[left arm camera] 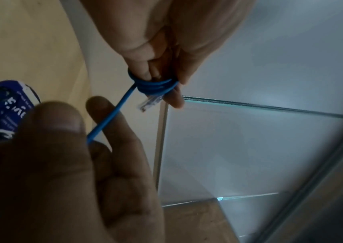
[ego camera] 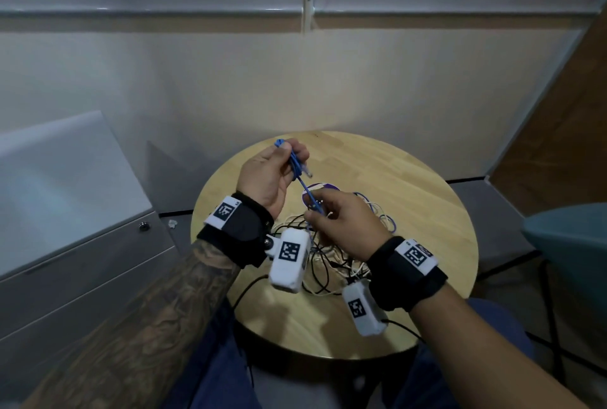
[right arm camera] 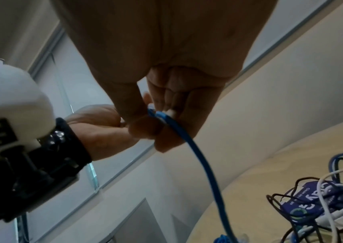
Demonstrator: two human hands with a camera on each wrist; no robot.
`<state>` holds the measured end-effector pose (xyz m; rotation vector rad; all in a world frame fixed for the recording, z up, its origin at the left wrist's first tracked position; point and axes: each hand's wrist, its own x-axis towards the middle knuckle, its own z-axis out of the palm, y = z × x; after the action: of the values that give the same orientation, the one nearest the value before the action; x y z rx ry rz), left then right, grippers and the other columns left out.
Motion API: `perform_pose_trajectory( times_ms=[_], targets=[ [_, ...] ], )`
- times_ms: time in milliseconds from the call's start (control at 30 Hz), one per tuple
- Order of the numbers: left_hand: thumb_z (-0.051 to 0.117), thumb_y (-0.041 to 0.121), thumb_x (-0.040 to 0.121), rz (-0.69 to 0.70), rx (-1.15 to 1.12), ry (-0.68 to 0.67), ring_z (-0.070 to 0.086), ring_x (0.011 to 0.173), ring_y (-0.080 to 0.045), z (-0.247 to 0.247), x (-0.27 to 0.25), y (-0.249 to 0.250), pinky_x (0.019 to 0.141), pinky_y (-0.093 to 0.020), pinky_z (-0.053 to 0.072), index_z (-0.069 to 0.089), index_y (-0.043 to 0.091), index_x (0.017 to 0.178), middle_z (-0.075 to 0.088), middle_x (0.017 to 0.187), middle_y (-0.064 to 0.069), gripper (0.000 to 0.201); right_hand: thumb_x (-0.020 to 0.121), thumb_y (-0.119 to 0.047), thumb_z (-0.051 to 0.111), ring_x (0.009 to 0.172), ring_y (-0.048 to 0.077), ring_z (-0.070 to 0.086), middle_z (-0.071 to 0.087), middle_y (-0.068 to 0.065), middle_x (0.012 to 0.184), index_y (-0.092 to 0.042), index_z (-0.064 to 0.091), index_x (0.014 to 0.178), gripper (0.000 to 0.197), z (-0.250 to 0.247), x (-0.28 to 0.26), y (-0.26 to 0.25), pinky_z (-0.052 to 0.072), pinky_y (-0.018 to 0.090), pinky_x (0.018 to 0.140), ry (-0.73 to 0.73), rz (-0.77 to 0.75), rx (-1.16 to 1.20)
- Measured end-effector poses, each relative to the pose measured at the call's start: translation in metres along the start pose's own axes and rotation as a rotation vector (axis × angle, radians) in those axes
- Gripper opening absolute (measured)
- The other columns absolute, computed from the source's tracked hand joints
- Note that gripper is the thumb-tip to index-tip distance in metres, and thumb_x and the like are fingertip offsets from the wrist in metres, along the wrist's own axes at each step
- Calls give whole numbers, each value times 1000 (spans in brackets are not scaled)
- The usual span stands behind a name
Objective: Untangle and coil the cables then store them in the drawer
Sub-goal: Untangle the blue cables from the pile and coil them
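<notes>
Nearest the lens in the head view, our two forearms reach up from the bottom corners of the frame. Our left hand (ego camera: 267, 175), raised at frame centre above the round wooden counter (ego camera: 410, 178), has its fingers curled round small loops of the blue cable (ego camera: 297, 169), whose clear plug (ego camera: 308, 174) sticks out to the lower right. From there one taut strand slants down and right to our right hand (ego camera: 345, 224), which pinches it between thumb and forefinger. Beneath the right hand, a tangle of black, white and blue cables (ego camera: 328, 260) lies on the counter. A grey drawer cabinet (ego camera: 82, 244) stands at left.
</notes>
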<state>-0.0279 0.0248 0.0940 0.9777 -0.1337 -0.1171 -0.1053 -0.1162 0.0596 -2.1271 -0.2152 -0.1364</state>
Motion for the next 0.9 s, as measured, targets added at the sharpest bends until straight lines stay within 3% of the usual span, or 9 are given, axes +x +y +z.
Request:
perform_pose_trajectory(
  times_ms=[133, 267, 400, 500, 600, 700, 767, 833, 900],
  targets=[
    [48, 4, 98, 100, 166, 54, 69, 73, -14, 1, 1, -5, 78, -29, 57, 63, -3, 104, 67, 87, -12, 17, 88, -34, 64, 73, 19, 69, 70, 5, 89, -27, 58, 130, 43, -5, -2, 0, 58, 45, 72, -28, -18, -62],
    [54, 5, 96, 165, 412, 47, 68, 75, -13, -3, 0, -6, 81, -29, 57, 69, 4, 94, 70, 88, -9, 15, 88, -17, 59, 79, 24, 67, 70, -6, 94, -41, 47, 134, 53, -9, -10, -10, 57, 43, 78, 1, -144, 49],
    [53, 2, 96, 253, 752, -103, 62, 65, 5, 0, -4, -3, 68, -13, 50, 68, 2, 88, 67, 86, -3, 17, 93, -15, 65, 63, 7, 63, 74, -10, 89, -30, 62, 121, 32, -29, 0, -19, 53, 29, 66, 170, -219, -44],
    [42, 12, 103, 130, 811, -296, 59, 58, -6, 7, -10, 1, 58, -23, 46, 63, 9, 86, 61, 73, -2, 27, 90, -31, 67, 59, 14, 57, 70, -11, 78, -29, 66, 106, 16, -44, 15, -25, 52, 35, 63, 335, -290, -164],
    [33, 16, 105, 34, 796, -405, 50, 55, -15, 13, -11, 9, 55, -30, 40, 61, 11, 80, 57, 68, -7, 38, 88, -25, 70, 59, 25, 54, 69, -9, 76, -31, 64, 100, 15, -49, 30, -28, 51, 43, 61, 345, -276, -57],
    [33, 15, 102, -140, 656, -470, 46, 54, -18, 15, -10, 19, 54, -34, 40, 60, 4, 81, 55, 64, -7, 35, 85, -19, 74, 69, 35, 54, 67, 3, 78, -27, 65, 95, 16, -48, 36, -29, 49, 42, 64, 349, -251, 118],
    [35, 16, 97, -267, 534, -517, 44, 53, -17, 13, -13, 24, 58, -32, 43, 58, 3, 83, 54, 64, -5, 30, 85, -16, 76, 73, 28, 60, 67, 11, 80, -18, 67, 93, 11, -47, 38, -28, 50, 35, 69, 353, -230, 219],
    [33, 15, 96, -361, 368, -525, 41, 53, -16, 12, -16, 30, 63, -29, 48, 59, 4, 82, 51, 63, -4, 32, 90, -16, 71, 67, 10, 57, 64, 3, 73, -12, 69, 88, 6, -41, 40, -21, 47, 23, 64, 354, -182, 264],
    [33, 16, 95, -431, 99, -497, 41, 52, -12, 10, -15, 37, 66, -28, 51, 63, 7, 79, 51, 63, -1, 35, 99, -16, 59, 57, 6, 48, 55, -3, 65, -15, 68, 85, 17, -32, 39, -8, 42, 19, 55, 318, -96, 342]
  ],
)
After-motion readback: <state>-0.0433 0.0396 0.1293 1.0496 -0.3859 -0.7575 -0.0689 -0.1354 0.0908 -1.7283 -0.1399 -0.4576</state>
